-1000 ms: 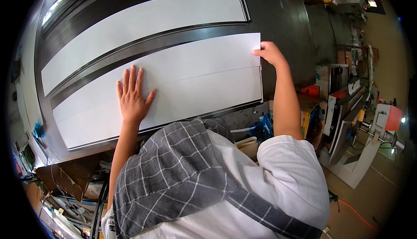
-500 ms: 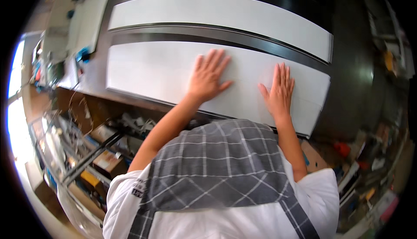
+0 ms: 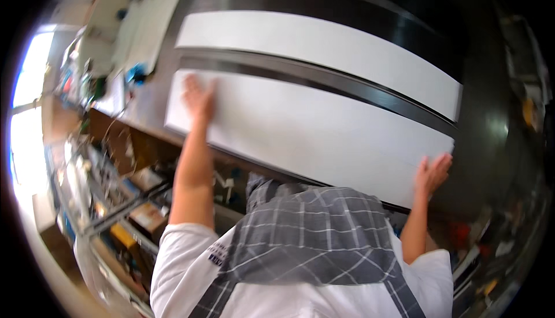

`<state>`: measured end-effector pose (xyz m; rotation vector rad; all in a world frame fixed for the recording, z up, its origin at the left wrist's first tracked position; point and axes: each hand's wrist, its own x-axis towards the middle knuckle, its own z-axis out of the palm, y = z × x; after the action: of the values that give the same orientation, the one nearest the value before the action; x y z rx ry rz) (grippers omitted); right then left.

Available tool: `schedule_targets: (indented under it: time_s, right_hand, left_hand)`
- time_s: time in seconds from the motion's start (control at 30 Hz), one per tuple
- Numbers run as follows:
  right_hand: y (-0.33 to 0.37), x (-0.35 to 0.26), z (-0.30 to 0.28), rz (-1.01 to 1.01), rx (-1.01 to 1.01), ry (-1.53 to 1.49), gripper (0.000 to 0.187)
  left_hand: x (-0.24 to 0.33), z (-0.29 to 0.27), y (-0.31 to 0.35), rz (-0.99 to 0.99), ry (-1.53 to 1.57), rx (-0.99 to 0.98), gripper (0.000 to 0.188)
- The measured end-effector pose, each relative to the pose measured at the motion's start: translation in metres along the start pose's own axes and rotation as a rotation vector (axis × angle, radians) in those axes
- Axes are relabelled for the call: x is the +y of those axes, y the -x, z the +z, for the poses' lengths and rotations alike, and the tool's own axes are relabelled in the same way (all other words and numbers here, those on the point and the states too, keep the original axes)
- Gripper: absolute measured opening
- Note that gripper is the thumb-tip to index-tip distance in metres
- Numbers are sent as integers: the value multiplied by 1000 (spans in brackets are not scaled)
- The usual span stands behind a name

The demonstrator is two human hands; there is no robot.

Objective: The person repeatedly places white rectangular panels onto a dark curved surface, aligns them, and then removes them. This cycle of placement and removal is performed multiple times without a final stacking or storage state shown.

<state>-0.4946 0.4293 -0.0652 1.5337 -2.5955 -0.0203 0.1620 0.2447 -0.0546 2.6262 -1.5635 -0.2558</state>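
Carefully, you should treat the near white sheet (image 3: 312,130), which lies across the middle of the frame, with light and even pressure. Your left hand (image 3: 200,100), at centre left, is unclenched and grasps nothing; your right hand (image 3: 432,174), at the right edge, is blurred, so I cannot tell if it pinches. Flat fingers would probably avoid creases and slipping edges.

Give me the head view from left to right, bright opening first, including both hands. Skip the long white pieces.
Bright opening → blue crumpled item → left hand → right hand → blurred yellow-orange item.
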Motion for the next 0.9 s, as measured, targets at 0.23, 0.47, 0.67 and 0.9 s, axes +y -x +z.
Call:
schedule_targets:
  time_s: [0.23, 0.47, 0.67, 0.9]
  right_hand:
    - [-14, -15, -35, 84, -122, -124, 69]
    - [-145, -36, -42, 42, 51, -681, 41]
    - [-200, -14, 15, 109, 8, -393, 46]
    - [-209, -29, -2, 143, 49, -641, 38]
  left_hand:
    - [-83, 15, -69, -331, -212, 92, 84]
    - [156, -11, 24, 691, -19, 166, 76]
    - [245, -3, 83, 844, -55, -48, 84]
    - [252, -6, 96, 831, -36, -93, 83]
